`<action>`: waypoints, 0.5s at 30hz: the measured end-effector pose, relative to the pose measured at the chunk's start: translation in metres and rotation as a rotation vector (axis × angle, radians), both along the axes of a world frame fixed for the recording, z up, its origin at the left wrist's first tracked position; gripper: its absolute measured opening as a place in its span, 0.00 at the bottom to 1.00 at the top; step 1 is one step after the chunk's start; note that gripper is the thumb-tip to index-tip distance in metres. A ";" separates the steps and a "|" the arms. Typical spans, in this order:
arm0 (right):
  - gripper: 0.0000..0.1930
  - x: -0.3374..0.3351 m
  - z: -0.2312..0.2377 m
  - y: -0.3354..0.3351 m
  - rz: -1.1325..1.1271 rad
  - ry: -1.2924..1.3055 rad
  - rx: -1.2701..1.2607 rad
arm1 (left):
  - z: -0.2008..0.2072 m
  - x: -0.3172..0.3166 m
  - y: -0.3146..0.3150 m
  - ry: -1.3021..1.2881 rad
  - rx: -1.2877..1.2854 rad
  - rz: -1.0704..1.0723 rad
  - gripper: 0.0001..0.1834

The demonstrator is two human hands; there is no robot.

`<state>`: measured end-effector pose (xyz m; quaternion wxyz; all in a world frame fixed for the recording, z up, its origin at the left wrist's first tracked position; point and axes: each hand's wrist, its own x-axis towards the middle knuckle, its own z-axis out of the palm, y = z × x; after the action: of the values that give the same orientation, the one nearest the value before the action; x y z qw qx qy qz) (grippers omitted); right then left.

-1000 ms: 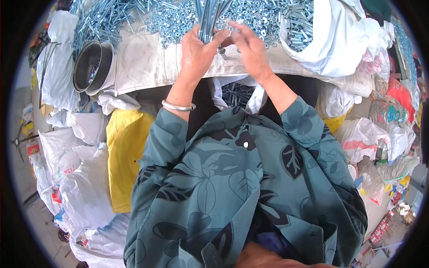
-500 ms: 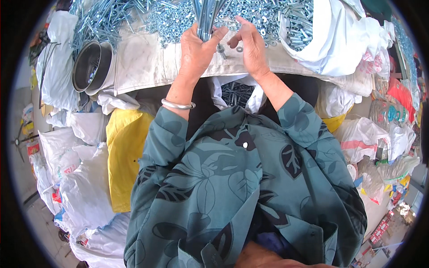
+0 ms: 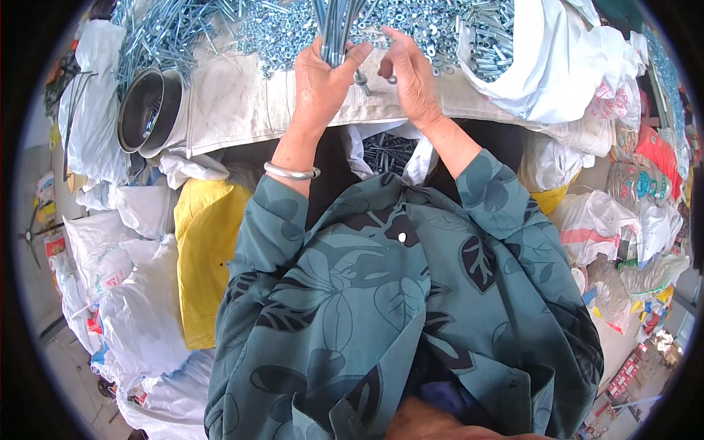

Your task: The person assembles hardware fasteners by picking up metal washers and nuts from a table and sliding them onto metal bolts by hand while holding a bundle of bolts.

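Observation:
My left hand (image 3: 320, 84) is wrapped round a bundle of long, thin silvery bolts (image 3: 336, 33) that stands upright over the cloth. Just beside its thumb a thicker short metal piece (image 3: 363, 84), like a bolt end with a nut, points down at the cloth. My right hand (image 3: 412, 79) hovers a little to the right, index finger stretched out and the others bent. By its lower fingertips a small washer (image 3: 392, 80) shows on the cloth; whether they touch it is hard to tell.
Loose nuts and washers (image 3: 286, 37) spread across the pale work cloth (image 3: 235, 110). Long bolts (image 3: 158, 37) are heaped far left, above a dark round pan (image 3: 141, 110). A white sack (image 3: 543, 81) holds metal sleeves at right. An open bag of dark screws (image 3: 389, 152) sits below the edge.
My right hand's lower fingers have shifted slightly right, in toward the washer. My left hand keeps hold of the bolts, almost still.

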<state>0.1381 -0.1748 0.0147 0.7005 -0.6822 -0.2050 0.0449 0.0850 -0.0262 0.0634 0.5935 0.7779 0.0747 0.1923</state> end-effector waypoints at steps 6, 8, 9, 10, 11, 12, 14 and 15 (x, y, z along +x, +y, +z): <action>0.14 0.004 -0.015 0.002 0.233 -0.363 -0.285 | -0.010 0.004 0.003 -0.038 -0.080 -0.021 0.15; 0.14 0.009 -0.018 0.002 0.198 -0.432 -0.299 | -0.009 0.005 0.001 -0.032 -0.093 -0.033 0.15; 0.13 0.010 -0.020 0.001 0.165 -0.501 -0.312 | -0.011 0.006 0.000 -0.048 -0.070 -0.022 0.15; 0.13 0.008 -0.015 0.003 0.167 -0.501 -0.312 | -0.013 0.006 0.001 -0.064 -0.047 -0.007 0.15; 0.13 0.005 -0.010 0.006 0.105 -0.549 -0.429 | -0.014 0.006 0.001 -0.063 -0.047 -0.006 0.15; 0.13 0.003 -0.007 0.007 0.042 -0.596 -0.547 | -0.015 0.007 0.000 -0.069 -0.035 -0.007 0.15; 0.15 0.003 -0.008 0.005 -0.020 -0.625 -0.525 | -0.013 0.007 -0.002 -0.076 -0.024 -0.014 0.16; 0.17 0.003 -0.009 0.004 -0.079 -0.653 -0.503 | -0.011 0.007 -0.004 -0.068 -0.013 -0.017 0.16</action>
<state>0.1409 -0.1713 0.0060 0.4112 -0.8177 -0.3728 -0.1523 0.0919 -0.0297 0.0527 0.6025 0.7675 0.0491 0.2134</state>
